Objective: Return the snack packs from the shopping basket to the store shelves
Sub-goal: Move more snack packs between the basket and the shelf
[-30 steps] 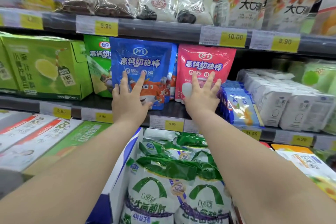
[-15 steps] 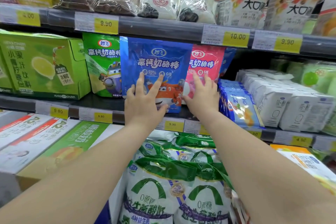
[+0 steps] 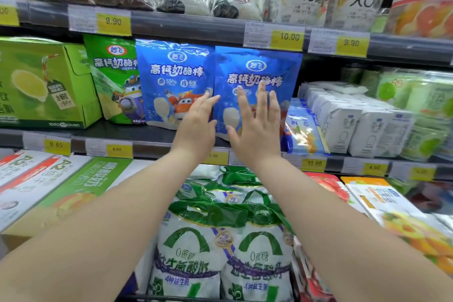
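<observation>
We are pressing the right-hand blue pack (image 3: 266,66) back with our left hand (image 3: 197,122) and right hand (image 3: 257,130), fingers straight and gripping nothing, and are risking it slumping forward off the shelf (image 3: 152,147) on release.

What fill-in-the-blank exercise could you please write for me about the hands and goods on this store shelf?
1. The right hand lays straight fingers on a snack pack coloured ____.
2. The cardboard box at the far left is coloured ____.
3. The price tag just above that snack pack reads ____.
4. The left hand has straight fingers and grips ____.

Missing words: blue; green; 10.00; nothing
</observation>
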`<state>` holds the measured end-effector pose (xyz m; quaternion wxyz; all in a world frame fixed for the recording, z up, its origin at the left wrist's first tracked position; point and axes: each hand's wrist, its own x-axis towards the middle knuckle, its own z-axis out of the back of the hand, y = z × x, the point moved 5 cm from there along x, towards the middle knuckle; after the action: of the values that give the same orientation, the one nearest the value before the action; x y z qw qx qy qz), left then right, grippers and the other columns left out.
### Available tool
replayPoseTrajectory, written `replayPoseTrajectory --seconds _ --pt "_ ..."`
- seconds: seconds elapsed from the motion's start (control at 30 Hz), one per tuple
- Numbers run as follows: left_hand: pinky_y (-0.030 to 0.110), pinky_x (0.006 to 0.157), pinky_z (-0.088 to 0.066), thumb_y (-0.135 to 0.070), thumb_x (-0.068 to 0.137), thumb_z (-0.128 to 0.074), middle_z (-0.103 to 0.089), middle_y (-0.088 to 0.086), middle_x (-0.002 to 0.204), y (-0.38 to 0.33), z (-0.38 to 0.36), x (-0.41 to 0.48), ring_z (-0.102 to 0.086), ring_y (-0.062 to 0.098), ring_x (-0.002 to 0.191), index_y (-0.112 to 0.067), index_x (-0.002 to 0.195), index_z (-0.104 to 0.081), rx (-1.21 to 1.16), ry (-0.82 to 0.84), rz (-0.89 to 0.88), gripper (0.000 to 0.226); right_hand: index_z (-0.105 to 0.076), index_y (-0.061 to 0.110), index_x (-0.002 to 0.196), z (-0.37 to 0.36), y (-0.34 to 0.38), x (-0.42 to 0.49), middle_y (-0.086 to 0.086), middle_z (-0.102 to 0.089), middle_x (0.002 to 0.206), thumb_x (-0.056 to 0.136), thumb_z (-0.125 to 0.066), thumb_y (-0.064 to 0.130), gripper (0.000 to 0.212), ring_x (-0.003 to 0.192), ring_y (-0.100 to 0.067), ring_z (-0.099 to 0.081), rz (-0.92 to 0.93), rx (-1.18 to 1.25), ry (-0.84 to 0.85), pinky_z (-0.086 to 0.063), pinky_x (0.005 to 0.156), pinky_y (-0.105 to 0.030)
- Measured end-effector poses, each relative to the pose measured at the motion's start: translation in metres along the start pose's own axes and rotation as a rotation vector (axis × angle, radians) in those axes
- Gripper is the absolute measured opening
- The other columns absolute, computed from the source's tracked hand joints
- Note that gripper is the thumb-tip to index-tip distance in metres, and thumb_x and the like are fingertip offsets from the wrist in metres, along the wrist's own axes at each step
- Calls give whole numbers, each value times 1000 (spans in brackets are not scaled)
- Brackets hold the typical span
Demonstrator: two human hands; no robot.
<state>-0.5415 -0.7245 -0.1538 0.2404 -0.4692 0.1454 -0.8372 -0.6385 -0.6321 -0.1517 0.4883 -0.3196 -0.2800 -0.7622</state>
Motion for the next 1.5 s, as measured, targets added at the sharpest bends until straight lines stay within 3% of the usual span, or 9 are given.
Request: replayPoseTrajectory --seconds 0.17,0.43,0.53,0.67,0.77,0.9,1.0,1.23,1.5 --pt "45 113 -21 -37 90 -56 -7 8 159 52 25 2 -14 36 142 -32 149 -22 433 70 100 67 -3 44 146 -29 9 11 -9 23 156 82 -56 57 85 139 -45 19 -104 -158 117 0 107 -69" --pt "48 117 -12 -49 90 -50 18 -3 158 79 11 11 8 30 145 -36 149 -11 405 207 167 72 -2 49 144 -31 -22 11 -3 21 156 78 -61 58 89 141 -39 17 -140 -146 102 -11 106 -68" --pt "46 117 -8 -47 90 -52 12 1 159 73 19 8 2 33 145 -35 148 -20 375 193 137 68 -9 49 144 -28 -14 15 -3 12 153 76 -62 60 87 137 -38 5 -122 -160 99 -16 104 -69" --pt "43 112 -22 -35 89 -59 -13 7 158 62 32 -11 -23 34 138 -24 144 -38 350 84 29 59 -20 45 144 -18 2 6 -9 -16 147 78 -52 69 77 127 -37 -21 -46 -176 33 -17 104 -67" --pt "39 109 -24 -30 89 -59 -27 8 154 59 39 -25 -31 30 134 -19 140 -44 298 9 12 55 -38 33 140 -12 8 -17 -12 -29 146 83 -53 55 63 131 -36 -28 -70 -63 -83 -11 107 -63" --pt "35 108 -25 -26 86 -61 -43 13 143 56 50 -51 -40 32 127 -13 131 -54 258 -89 -22 48 -59 11 121 -12 25 -59 -18 -50 127 82 -60 32 44 120 -37 -45 -6 149 -192 -24 104 -47" --pt "34 107 -25 -27 86 -60 -45 11 142 57 56 -70 -40 32 126 -15 130 -54 240 -24 36 47 -63 5 114 -14 43 -74 -17 -58 116 82 -63 24 37 112 -37 -52 31 267 -91 -30 100 -44" --pt "29 108 -24 -34 87 -62 -46 8 140 30 126 -90 -38 24 132 -13 133 -51 177 286 417 51 -52 5 130 43 89 -67 -12 -58 126 87 -58 25 48 119 -29 -49 -60 367 511 -35 100 -39" --pt "33 94 -43 -36 85 -64 -59 2 122 -63 275 -98 -54 21 112 -21 127 -54 144 345 692 46 -50 10 133 178 153 -35 -8 -59 125 87 -57 26 49 119 -24 -49 -34 503 825 -33 100 -30"
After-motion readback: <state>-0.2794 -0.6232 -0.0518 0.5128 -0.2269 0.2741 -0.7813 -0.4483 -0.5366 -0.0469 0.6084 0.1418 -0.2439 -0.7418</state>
